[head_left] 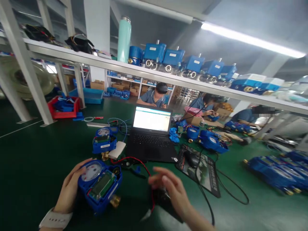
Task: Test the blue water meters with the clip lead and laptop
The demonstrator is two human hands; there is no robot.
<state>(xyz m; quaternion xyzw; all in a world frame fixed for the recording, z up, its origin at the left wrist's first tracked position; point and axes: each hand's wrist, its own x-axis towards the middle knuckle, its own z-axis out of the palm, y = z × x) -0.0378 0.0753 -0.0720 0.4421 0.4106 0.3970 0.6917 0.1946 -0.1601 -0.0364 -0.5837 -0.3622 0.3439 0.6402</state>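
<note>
My left hand (pixel 71 183), with a pale watch band at the wrist, grips a blue water meter (pixel 99 186) by its left side. The meter has a round dial, an exposed green circuit board with a small display, and a brass fitting pointing right. My right hand (pixel 172 189) hovers to its right with fingers apart, slightly blurred, near a red cable (pixel 144 165). Under that hand lies a dark object (pixel 161 195), partly hidden. Just beyond the held meter stands a second blue water meter (pixel 104 142), beside a white box (pixel 117 150).
A black laptop (pixel 151 146) stands open in the middle, with pliers (pixel 127 163) before it. On the right are a mouse (pixel 192 158) on a mouse pad (pixel 208 179) and several blue meters (pixel 276 173). A shelf (pixel 144 70) crosses above; several people sit beyond.
</note>
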